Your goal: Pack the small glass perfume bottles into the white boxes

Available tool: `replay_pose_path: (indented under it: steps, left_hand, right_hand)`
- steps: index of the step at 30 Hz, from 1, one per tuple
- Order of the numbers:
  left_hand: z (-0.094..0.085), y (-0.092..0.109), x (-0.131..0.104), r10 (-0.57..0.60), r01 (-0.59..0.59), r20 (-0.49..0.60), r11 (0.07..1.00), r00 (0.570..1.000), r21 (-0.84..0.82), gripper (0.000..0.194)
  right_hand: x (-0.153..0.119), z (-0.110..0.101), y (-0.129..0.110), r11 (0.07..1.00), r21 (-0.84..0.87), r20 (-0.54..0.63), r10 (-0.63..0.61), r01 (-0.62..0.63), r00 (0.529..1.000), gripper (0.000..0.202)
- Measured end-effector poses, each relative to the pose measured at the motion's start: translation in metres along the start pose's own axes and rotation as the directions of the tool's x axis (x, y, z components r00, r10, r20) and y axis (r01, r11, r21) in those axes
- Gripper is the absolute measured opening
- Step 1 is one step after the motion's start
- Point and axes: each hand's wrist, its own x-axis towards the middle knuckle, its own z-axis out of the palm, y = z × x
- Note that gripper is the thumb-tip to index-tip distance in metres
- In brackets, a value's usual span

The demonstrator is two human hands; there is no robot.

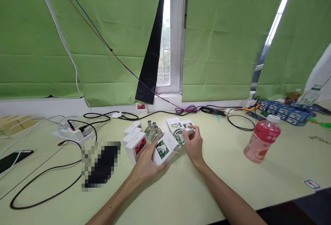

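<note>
My left hand (144, 163) is closed around a white carton (168, 144) with a white-flower picture, tilted over the table. Its flap end points toward my right hand (194, 145). Between the right fingers is a small round glass bottle (179, 136) with a silver cap, close to that end; I cannot tell whether any of it is inside. Several similar silver-capped bottles (154, 132) stand behind the carton. White boxes with red pictures (134, 146) stand left of them, beside my left hand. More white-flower boxes (174, 123) are just behind the held bottle.
A pink drink bottle (263, 138) stands to the right. Blue boxes (287, 113) lie at the far right. A power strip (73, 133), black cables (49, 168) and a phone (15, 159) are on the left. Another small box (141, 108) sits by the window wall.
</note>
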Motion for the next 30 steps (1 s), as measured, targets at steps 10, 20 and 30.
replay_pose_path:
  steps: [10,20,30]
  left_hand:
    - [-0.002,0.003,-0.002,0.009,-0.009,0.019,1.0,1.0,-0.018,0.089]
    - [0.006,-0.008,-0.003,0.058,-0.057,0.003,0.995,0.998,-0.08,0.089]
    - [0.003,-0.002,-0.004,0.044,-0.043,0.012,0.996,0.999,-0.076,0.083]
  right_hand:
    - [-0.003,0.006,0.006,0.999,0.045,0.099,0.02,-0.024,0.995,0.029]
    - [-0.007,0.008,0.001,0.993,0.087,0.175,0.062,-0.078,0.983,0.028]
    - [-0.008,0.008,0.002,0.995,0.074,0.195,0.051,-0.066,0.979,0.027]
